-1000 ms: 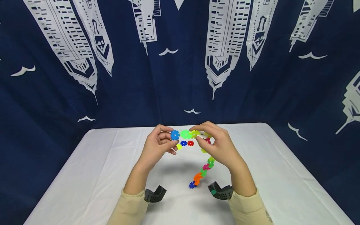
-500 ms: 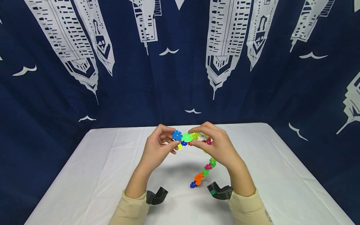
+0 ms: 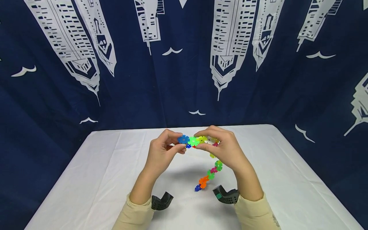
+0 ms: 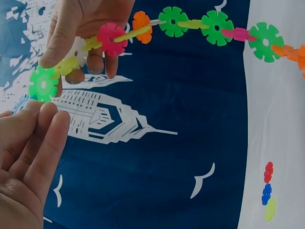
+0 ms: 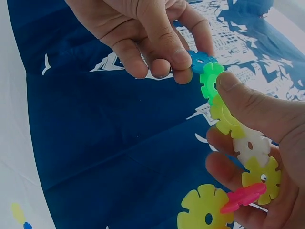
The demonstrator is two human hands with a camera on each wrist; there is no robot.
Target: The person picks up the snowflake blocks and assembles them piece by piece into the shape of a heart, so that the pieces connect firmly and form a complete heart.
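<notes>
My left hand (image 3: 162, 153) pinches a blue notched snap disc (image 3: 183, 139) between thumb and fingertips. With thumb and fingers, my right hand (image 3: 222, 147) grips the light-green disc (image 3: 194, 141) that ends a chain of interlocked plastic discs. The blue disc's edge meets the light-green disc's edge, and in the right wrist view the blue disc (image 5: 200, 60) lies turned across it. Yellow and white discs (image 5: 251, 145) of the chain run under my right palm, partly hidden by the fingers. The rest hangs down past green and orange discs (image 3: 203, 182) to a dark-blue disc (image 3: 197, 188).
On the white-covered table (image 3: 115, 172) lie loose red (image 4: 269, 172), blue (image 4: 266, 194) and yellow (image 4: 270, 210) discs in a row, mostly behind the hands in the head view. A navy curtain (image 3: 172, 89) with white building prints stands behind the table.
My left hand has moved right with the blue disc, closing the gap to the light-green disc until their edges meet. My right thumb has come onto the light-green disc.
</notes>
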